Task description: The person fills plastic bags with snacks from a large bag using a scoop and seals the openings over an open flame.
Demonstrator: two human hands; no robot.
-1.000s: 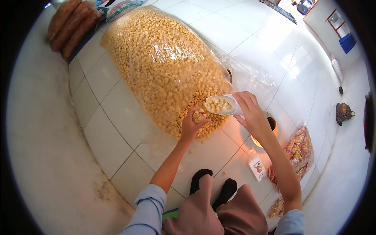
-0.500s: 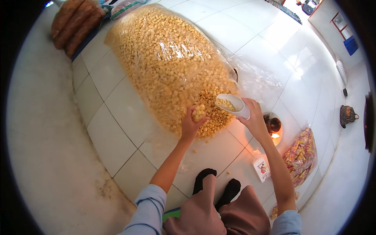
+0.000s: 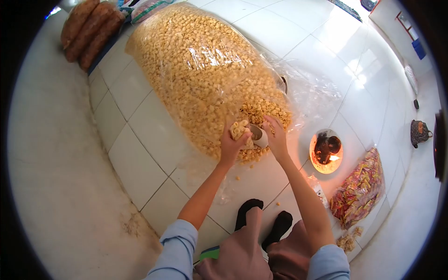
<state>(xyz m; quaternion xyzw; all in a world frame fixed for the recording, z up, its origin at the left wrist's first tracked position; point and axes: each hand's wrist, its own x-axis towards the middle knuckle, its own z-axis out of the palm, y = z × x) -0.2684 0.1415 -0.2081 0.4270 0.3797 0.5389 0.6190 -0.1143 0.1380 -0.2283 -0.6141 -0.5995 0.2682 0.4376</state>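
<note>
My left hand is closed round a small clear plastic bag filled with pale yellow snack pieces. My right hand holds a white scoop, tipped with its mouth towards the small bag; its handle is hidden by the hand. Both hands are over the near, open end of a huge clear sack of the same puffed, ring-like snacks, lying on the tiled floor. Loose snack pieces show around the scoop.
A plate with a burning flame stands close to my right forearm. Beyond it lie a bag of colourful packets and small filled bags. A partly hidden white box is beside the forearm. Brown filled bags stand far left.
My right hand has moved left and slightly down with the scoop, from beside the snack pile to the small bag. The scoop has tipped, and the pieces visible in it before no longer show.
</note>
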